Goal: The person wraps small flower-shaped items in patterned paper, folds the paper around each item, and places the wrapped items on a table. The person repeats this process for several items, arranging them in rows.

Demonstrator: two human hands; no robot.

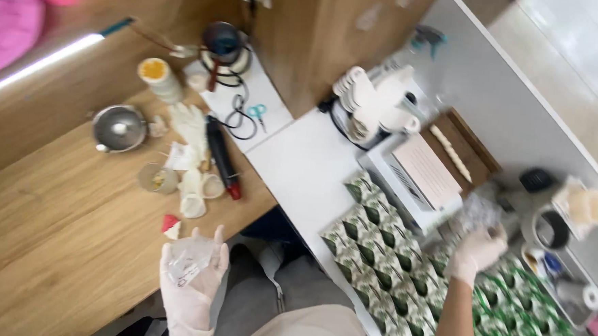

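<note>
Your gloved hands are working apart.
Left hand [191, 275] is cupping a clear bag [186, 257] in half-curled fingers; right hand [475, 252] is gripping clear wrap [477, 211] over the bench [299, 161].

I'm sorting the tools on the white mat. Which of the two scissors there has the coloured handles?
The smaller scissors, at the mat's right side: their handles are teal. The larger pair just left of them has dark handles.

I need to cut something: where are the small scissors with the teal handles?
In the head view, the scissors lie upper centre on the white mat, beside a coiled black cable and just right of the black-and-red tool.
</note>
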